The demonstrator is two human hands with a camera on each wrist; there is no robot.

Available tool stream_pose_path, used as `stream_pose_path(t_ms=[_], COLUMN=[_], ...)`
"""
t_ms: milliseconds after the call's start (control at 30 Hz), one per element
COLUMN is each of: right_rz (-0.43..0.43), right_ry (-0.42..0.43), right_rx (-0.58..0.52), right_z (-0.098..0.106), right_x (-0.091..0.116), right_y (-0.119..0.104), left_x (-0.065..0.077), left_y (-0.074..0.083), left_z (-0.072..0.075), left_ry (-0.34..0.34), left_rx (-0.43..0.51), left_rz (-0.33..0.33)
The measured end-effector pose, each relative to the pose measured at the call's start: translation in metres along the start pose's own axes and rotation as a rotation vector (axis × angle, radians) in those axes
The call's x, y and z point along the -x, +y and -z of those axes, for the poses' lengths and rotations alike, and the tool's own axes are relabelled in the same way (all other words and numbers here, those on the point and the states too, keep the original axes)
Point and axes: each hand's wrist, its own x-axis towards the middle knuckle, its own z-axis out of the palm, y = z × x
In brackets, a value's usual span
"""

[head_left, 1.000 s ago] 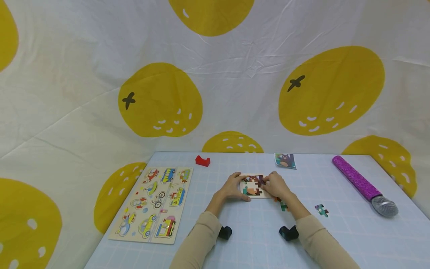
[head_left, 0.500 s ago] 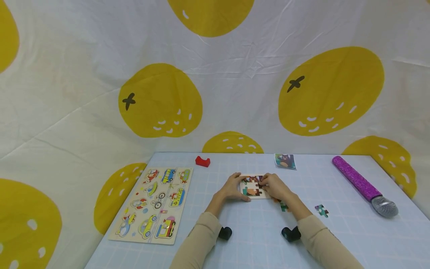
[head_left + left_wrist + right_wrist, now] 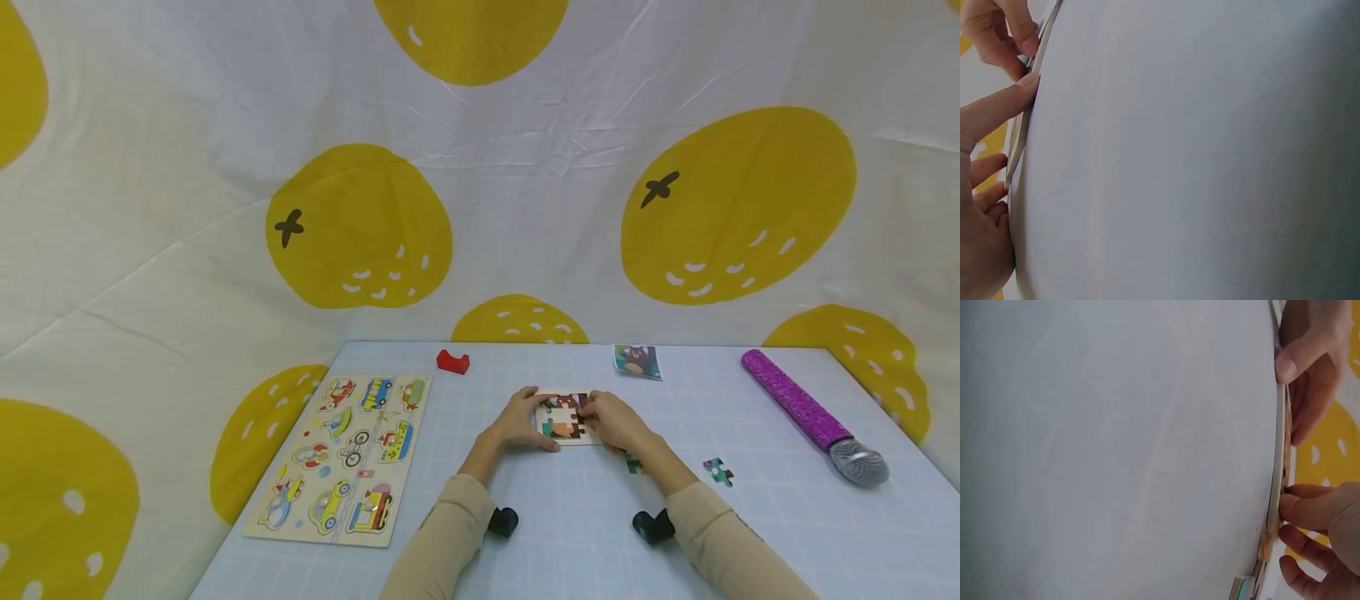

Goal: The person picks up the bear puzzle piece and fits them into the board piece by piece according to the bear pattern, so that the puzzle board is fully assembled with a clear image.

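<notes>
A small jigsaw board (image 3: 557, 414) lies on the table in the middle, partly filled with pieces of a brown bear picture. My left hand (image 3: 519, 419) grips its left side, thumb at the near edge and fingers at the far edge; the left wrist view shows the thumb (image 3: 1013, 100) on the rim. Over the board's right side, my right hand (image 3: 617, 419) pinches a jigsaw piece, mostly covered by the fingers. In the right wrist view the thumb (image 3: 1307, 511) and forefinger meet low at the board's surface. Loose jigsaw pieces (image 3: 634, 463) lie partly under the right wrist.
Farther right lies another loose jigsaw piece (image 3: 718, 471). A bear picture card (image 3: 637, 361) is at the back, with a purple glitter microphone (image 3: 798, 400) to its right. On the left are a wooden vehicle puzzle board (image 3: 341, 458) and a red notched block (image 3: 453, 362).
My right hand has lowered slightly toward me, its fingertips staying at the board's right side. The left hand keeps its grip in the same place.
</notes>
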Motion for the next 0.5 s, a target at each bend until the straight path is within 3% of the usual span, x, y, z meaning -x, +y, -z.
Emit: stream_pose_path(t_ms=[233,500], right_rz=[-0.041,0.021], right_ry=[-0.015,0.019], right_rx=[-0.071,-0.049], right_z=[0.0016,0.0003], right_x=[0.0012,0.0026], right_y=[-0.0002,0.002], left_x=[0.0002,0.0005], left_y=[-0.0003,0.0017], left_z=[-0.0007,0.0017], left_ry=[-0.006,-0.011], left_rx=[0.004,-0.024], left_rz=[0.007,0.006])
